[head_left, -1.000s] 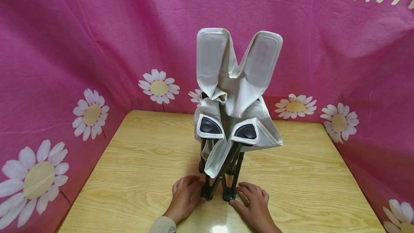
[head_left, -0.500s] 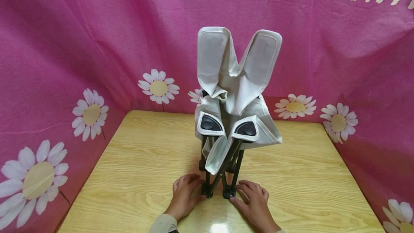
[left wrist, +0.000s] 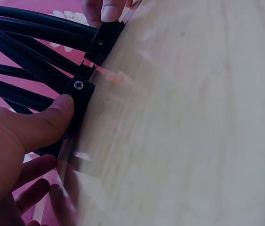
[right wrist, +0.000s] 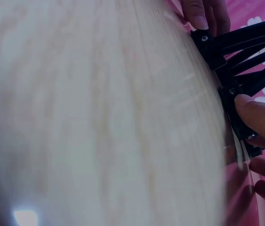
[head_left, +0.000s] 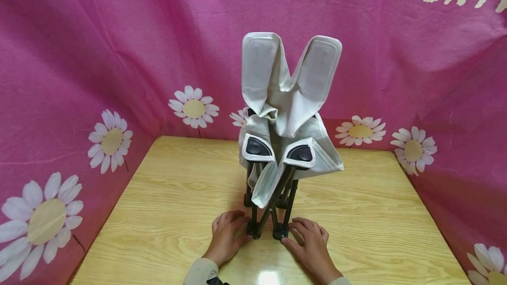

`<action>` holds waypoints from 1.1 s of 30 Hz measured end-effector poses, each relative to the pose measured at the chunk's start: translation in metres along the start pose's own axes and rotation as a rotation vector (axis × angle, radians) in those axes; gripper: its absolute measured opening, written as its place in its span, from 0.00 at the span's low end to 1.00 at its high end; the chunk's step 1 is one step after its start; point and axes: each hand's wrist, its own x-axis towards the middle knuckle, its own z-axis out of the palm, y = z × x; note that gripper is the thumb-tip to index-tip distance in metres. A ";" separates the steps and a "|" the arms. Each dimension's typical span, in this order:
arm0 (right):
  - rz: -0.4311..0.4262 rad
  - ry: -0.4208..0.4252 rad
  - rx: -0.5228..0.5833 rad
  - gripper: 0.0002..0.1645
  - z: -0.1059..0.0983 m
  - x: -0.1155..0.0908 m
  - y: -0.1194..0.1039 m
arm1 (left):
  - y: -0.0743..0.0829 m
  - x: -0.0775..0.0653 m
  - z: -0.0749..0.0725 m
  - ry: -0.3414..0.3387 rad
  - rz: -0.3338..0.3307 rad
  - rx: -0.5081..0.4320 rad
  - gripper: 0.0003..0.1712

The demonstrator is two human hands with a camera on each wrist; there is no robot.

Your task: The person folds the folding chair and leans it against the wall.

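A partly folded camp chair (head_left: 301,122) with off-white fabric and black legs stands upright in the middle of the head view. Two fabric flaps stick up at its top, and black corner pockets cover the front leg ends. My left hand (head_left: 227,234) grips the near left foot (left wrist: 78,92), thumb on its front face near a screw and fingers beside it. On the other side, my right hand (head_left: 310,245) holds the near right foot (right wrist: 236,101) in the same way, thumb in front. The chair's rear feet are partly hidden behind the front legs.
The chair stands on a light wood-grain table (head_left: 376,219). A pink cloth (head_left: 190,34) printed with white daisies and letters closes off the back and both sides. Bright glare (head_left: 268,277) shows near the table's front.
Both hands and the chair have shifted slightly away from me across the table. The right fabric flap has come a little inward. The hands keep the same hold on the feet.
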 end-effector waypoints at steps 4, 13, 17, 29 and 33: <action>-0.012 0.010 0.001 0.21 0.001 0.002 0.002 | -0.001 0.002 0.001 0.003 -0.002 -0.004 0.23; -0.018 0.032 -0.005 0.20 0.002 0.006 0.004 | -0.002 0.007 0.003 0.006 -0.010 -0.027 0.21; -0.016 0.035 -0.010 0.20 0.002 0.007 0.004 | -0.003 0.009 0.004 0.000 -0.016 -0.022 0.21; -0.006 0.016 -0.008 0.21 0.002 0.012 0.007 | -0.006 0.014 0.006 0.010 -0.011 -0.012 0.23; -0.007 0.018 -0.014 0.21 0.002 0.014 0.008 | -0.007 0.016 0.007 0.014 -0.011 -0.009 0.22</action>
